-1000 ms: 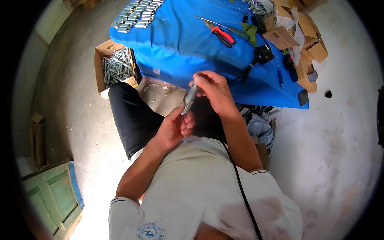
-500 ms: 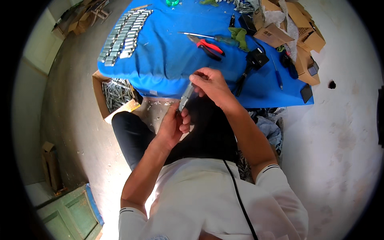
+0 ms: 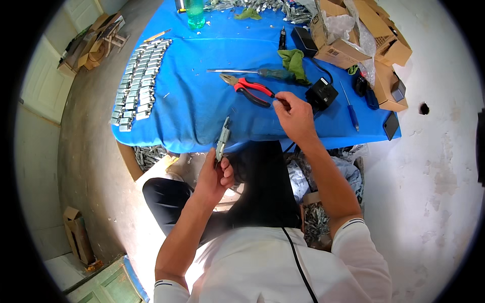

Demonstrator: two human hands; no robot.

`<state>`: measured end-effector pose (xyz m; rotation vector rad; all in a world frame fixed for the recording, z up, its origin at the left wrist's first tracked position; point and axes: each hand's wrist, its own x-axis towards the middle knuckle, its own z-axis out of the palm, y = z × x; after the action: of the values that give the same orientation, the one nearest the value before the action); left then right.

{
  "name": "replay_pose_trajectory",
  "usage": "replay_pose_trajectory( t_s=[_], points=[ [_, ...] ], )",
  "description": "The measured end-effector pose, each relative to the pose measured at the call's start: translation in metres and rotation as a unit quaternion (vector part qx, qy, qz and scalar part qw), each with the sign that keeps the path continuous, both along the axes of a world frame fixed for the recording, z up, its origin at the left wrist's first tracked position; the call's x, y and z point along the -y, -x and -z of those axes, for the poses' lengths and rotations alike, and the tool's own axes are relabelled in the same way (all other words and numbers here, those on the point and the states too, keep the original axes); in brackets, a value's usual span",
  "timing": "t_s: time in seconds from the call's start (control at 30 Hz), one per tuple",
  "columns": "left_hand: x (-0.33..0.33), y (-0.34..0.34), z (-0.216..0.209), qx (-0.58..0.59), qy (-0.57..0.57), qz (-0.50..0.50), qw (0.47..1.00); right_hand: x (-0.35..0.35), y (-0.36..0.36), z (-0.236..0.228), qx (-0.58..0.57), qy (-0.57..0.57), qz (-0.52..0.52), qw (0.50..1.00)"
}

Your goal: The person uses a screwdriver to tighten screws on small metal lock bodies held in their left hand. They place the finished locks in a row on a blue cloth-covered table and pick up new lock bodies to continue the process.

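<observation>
My left hand (image 3: pixel 213 179) is closed around the lower end of a slim silver metal fitting (image 3: pixel 222 139), which points up and away over the table's near edge. My right hand (image 3: pixel 297 118) is at the combination pliers (image 3: pixel 247 90), its thumb and forefinger closed at the end of the red-and-black handles. The pliers lie flat on the blue cloth (image 3: pixel 187 111), jaws toward the left. Just beyond them is a long screwdriver (image 3: pixel 275 74) with a dark green handle. Rows of similar silver fittings (image 3: pixel 134 91) are laid out at the table's left edge.
On the right are a black adapter (image 3: pixel 322 93), a blue screwdriver (image 3: pixel 352 116), a phone (image 3: pixel 390 125) and open cardboard boxes (image 3: pixel 341 53). A green bottle (image 3: pixel 195 15) stands at the far side. Below the table's left edge is a box of metal parts (image 3: pixel 149 157).
My right hand has left the metal fitting and moved right and forward to the pliers' handles. The fitting remains in my left hand. The view has shifted, bringing more of the far table into sight.
</observation>
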<state>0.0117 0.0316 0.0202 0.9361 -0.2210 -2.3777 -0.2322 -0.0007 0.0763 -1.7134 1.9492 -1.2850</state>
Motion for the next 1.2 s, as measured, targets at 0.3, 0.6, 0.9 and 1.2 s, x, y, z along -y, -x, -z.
replay_pose_trajectory(
  t_s=[0.3,0.6,0.9,1.2],
  points=[
    [0.018,0.002,0.000,-0.002,-0.007,0.022,1.000,0.051,0.018,0.022,-0.283,0.098,-0.012,0.954],
    [0.023,-0.002,0.000,-0.009,-0.021,0.005,1.000,0.102,0.052,0.027,-0.381,-0.012,-0.019,0.924],
    [0.023,-0.007,0.002,-0.012,-0.034,0.000,0.999,0.044,0.022,-0.034,-0.147,-0.134,-0.030,0.980],
    [0.029,-0.001,0.006,-0.005,-0.013,0.016,1.000,-0.103,0.027,-0.071,0.015,-0.204,-0.118,0.972]
  ],
)
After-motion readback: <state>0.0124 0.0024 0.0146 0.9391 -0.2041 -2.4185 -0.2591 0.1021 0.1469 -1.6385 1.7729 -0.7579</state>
